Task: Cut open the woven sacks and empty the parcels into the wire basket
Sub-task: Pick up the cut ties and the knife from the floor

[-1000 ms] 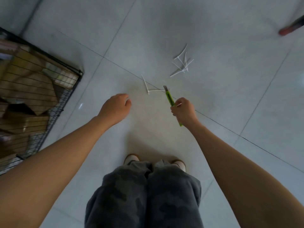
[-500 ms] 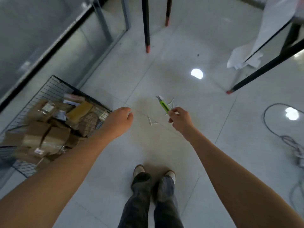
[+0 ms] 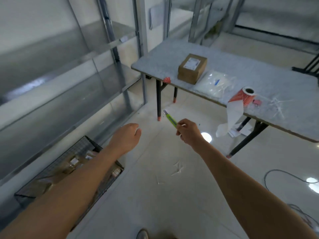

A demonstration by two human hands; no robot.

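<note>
Wire basket (image 3: 82, 146) of parcels (image 3: 73, 161) sits at my left. My right hand (image 3: 189, 133) pinches the green cutter (image 3: 171, 120); left hand (image 3: 127, 138) hangs loosely curled, empty.

Grey speckled bench (image 3: 241, 66) on black legs carried a cardboard box (image 3: 192, 68) with a label on top. A clear plastic bag (image 3: 214, 85) lay just beside the box. Red-patterned roll (image 3: 246, 98) stood near the front edge, its white strip hanging over. Small pink item (image 3: 257, 101) lay beside the roll, loose white strips (image 3: 278, 106) beyond it. White tiled floor (image 3: 155, 204) held the wire basket (image 3: 86, 144) with parcels (image 3: 74, 161) inside, cut white ties (image 3: 176, 169), a cable (image 3: 276, 173) and papers (image 3: 239, 131) under the bench.
</note>
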